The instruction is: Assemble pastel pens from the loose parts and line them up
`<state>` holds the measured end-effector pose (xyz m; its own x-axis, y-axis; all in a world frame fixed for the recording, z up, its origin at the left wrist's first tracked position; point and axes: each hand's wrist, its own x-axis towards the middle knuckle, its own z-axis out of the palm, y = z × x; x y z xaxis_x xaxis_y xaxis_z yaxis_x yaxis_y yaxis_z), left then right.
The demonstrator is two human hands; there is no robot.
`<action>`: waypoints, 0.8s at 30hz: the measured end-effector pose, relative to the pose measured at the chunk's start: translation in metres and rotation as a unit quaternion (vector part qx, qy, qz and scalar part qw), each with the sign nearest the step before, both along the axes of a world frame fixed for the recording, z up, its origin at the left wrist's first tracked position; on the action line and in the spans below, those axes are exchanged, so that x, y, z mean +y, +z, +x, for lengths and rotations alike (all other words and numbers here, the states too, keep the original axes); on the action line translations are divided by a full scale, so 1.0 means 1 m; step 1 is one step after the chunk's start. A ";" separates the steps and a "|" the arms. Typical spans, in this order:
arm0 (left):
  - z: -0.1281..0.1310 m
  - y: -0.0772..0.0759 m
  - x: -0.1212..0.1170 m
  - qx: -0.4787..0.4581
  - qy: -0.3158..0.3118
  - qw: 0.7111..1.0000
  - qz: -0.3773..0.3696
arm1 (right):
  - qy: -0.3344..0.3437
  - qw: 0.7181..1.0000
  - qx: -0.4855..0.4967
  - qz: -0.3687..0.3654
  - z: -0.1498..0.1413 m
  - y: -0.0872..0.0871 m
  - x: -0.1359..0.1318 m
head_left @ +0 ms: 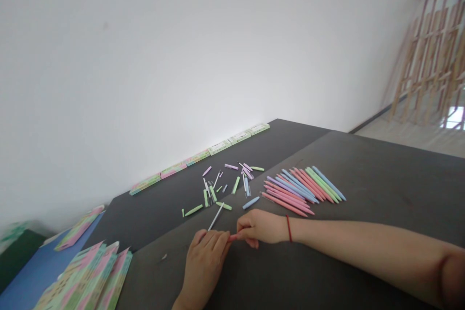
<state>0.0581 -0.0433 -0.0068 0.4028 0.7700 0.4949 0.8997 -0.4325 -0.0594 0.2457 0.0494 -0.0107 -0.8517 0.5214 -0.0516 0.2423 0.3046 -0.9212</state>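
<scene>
Close together above the near part of the dark table, my left hand (208, 256) and my right hand (263, 226) both have their fingers closed on a pink pen piece (233, 238), most of it hidden by the fingers. A thin whitish pen refill (216, 216) slants up from beside my left fingertips; whether that hand holds it, I cannot tell. Just beyond my hands lie a blue pen barrel (250, 203) and a green pen barrel (224, 206). A row of assembled-looking pink, blue, purple and green pens (305, 186) lies past my right wrist.
Loose pen parts, such as a green barrel (193, 210) and purple pieces (247, 169), are scattered across the table (385, 193). Flat boxes (220, 147) line the wall (232, 48). More colourful boxes (90, 276) are stacked at the near left. A wooden rack (432, 53) stands far right.
</scene>
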 end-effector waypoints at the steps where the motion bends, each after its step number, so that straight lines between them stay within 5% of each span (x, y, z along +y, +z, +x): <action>1: -0.001 0.002 0.000 -0.030 0.004 0.999 0.020 | 0.007 0.998 0.018 -0.064 -0.002 -0.001 0.001; 3: -0.003 0.006 0.003 -0.189 0.046 0.979 0.060 | -0.006 0.986 0.060 -0.156 -0.006 -0.004 0.002; 5: -0.004 0.008 0.008 -0.425 0.094 0.898 0.067 | -0.025 0.970 0.094 -0.221 -0.011 -0.008 0.001; 9: 0.003 0.015 0.014 -0.748 0.057 0.648 -0.131 | -0.003 0.942 0.130 -0.309 -0.019 -0.016 -0.008; 11: 0.012 0.022 0.010 -0.842 0.006 0.482 -0.244 | 0.031 0.935 0.140 -0.324 -0.021 -0.019 -0.016; 13: 0.020 0.031 0.003 -0.887 -0.045 0.381 -0.258 | 0.055 0.933 0.151 -0.321 -0.023 -0.020 -0.022; 17: 0.027 0.053 -0.008 -0.923 -0.065 0.323 -0.201 | 0.042 0.935 0.167 -0.310 -0.025 -0.023 -0.025; 24: 0.013 0.066 -0.010 -0.917 -0.050 0.361 -0.163 | 0.018 0.931 0.174 -0.322 -0.028 -0.030 -0.018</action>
